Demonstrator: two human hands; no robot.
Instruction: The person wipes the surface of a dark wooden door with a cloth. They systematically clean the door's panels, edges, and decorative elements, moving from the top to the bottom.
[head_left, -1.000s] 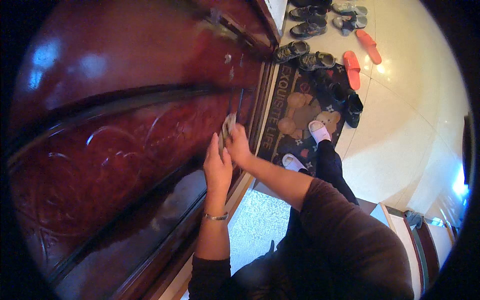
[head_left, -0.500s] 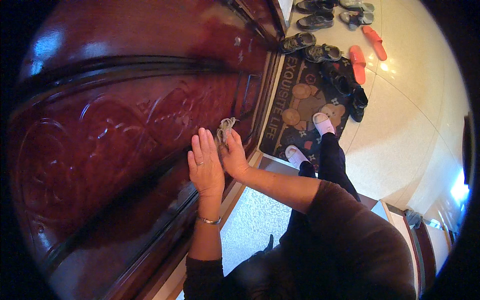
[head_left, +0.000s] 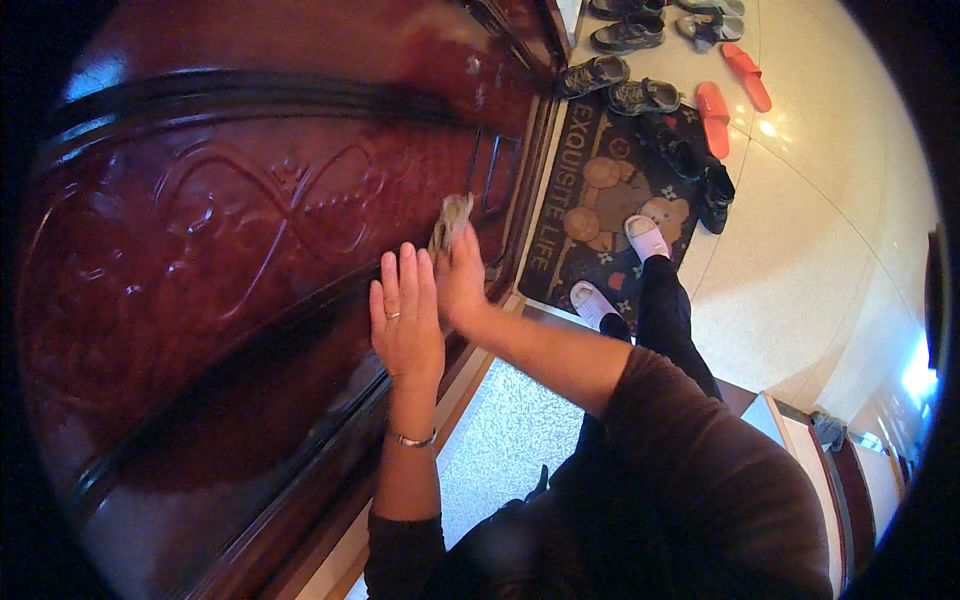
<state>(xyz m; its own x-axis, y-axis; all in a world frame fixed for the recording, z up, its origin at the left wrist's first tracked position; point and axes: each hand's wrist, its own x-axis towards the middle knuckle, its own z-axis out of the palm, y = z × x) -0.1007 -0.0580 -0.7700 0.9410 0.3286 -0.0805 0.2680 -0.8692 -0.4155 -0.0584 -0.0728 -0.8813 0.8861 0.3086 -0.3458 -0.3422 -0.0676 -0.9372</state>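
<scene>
A dark red-brown panelled door (head_left: 250, 240), glossy and carved with looping relief lines, fills the left half of the view. My left hand (head_left: 406, 320), with a ring and a metal bracelet, rests on it with fingers stretched out, holding nothing. Just to its right, my right hand (head_left: 462, 285) presses a crumpled greyish-beige cloth (head_left: 453, 220) against the door near its edge. The right fingers are partly hidden behind the cloth and the back of the hand.
A dark patterned doormat (head_left: 570, 225) lies beyond the door frame, with my feet in pale pink slippers (head_left: 646, 238) on it. Several dark shoes (head_left: 645, 97) and coral slippers (head_left: 714, 120) stand on and around it. Pale tiles (head_left: 790, 230) cover the floor to the right.
My right hand and the cloth have slid slightly up the door, away from me. My left hand has shifted a little up and left, staying flat. The view has tilted slightly.
</scene>
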